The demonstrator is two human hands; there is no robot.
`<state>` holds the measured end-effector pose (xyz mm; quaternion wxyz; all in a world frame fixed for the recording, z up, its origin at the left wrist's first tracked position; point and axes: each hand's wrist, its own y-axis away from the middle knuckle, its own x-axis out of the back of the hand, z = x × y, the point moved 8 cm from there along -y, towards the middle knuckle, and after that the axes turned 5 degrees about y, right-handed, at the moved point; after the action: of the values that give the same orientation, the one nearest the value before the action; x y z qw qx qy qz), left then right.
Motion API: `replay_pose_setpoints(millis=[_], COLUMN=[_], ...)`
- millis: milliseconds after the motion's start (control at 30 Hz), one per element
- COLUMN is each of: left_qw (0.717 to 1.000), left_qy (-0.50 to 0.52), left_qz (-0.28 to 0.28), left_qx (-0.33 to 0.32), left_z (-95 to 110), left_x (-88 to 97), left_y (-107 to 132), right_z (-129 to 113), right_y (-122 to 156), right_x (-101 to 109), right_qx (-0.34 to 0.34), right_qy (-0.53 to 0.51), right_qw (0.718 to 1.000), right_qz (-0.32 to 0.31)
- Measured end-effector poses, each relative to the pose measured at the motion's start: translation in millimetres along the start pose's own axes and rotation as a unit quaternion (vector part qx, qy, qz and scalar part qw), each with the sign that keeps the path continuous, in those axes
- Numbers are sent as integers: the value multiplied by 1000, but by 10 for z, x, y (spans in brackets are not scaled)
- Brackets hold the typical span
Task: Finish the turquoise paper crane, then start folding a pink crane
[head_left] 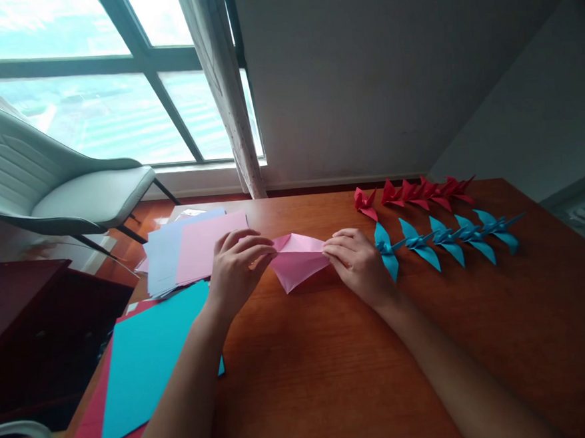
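Note:
Between my two hands is a partly folded sheet of pink origami paper (298, 265), its middle opened out and one corner pointing down towards me. My left hand (238, 266) pinches its left corner between thumb and fingers. The right corner is pinched by my right hand (358, 264). Just beyond my right hand, a row of folded blue paper cranes (444, 238) stands on the table. Behind them is a row of red paper cranes (423, 193).
A brown wooden table (333, 376) lies under everything. At its left are pink sheets (204, 245), pale lilac sheets (162, 261), blue sheets (152, 355) and red sheets (93, 413). A grey chair (91, 200) stands by the window, beside a curtain (223, 84).

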<state>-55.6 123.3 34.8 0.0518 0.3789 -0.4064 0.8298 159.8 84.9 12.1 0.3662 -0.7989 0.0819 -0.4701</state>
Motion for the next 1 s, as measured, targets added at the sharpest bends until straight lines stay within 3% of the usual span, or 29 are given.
replay_pose_setpoints(millis=[233, 467, 567, 700, 800, 1000], left_qw=[1000, 1000, 1000, 1000, 1000, 999], left_qy=[-3, 2, 16, 22, 21, 31], left_qz=[5, -2, 7, 11, 6, 6], left_qx=[18, 28, 22, 17, 15, 13], left_z=[-62, -53, -27, -13, -15, -23], left_x=[72, 98, 125, 107, 67, 57], left_y=[-1, -16, -29, -26, -13, -4], right_z=[91, 253, 403, 576, 616, 627], right_y=[0, 33, 109, 255, 283, 300], right_x=[42, 0, -101, -269, -308, -300], right_qx=[-25, -111, -226, -370, -400, -430], right_qy=[-21, -100, -200, -329, -369, -402], right_qw=[999, 988, 953, 868, 837, 805], right_qz=[35, 35, 32, 46, 60, 75])
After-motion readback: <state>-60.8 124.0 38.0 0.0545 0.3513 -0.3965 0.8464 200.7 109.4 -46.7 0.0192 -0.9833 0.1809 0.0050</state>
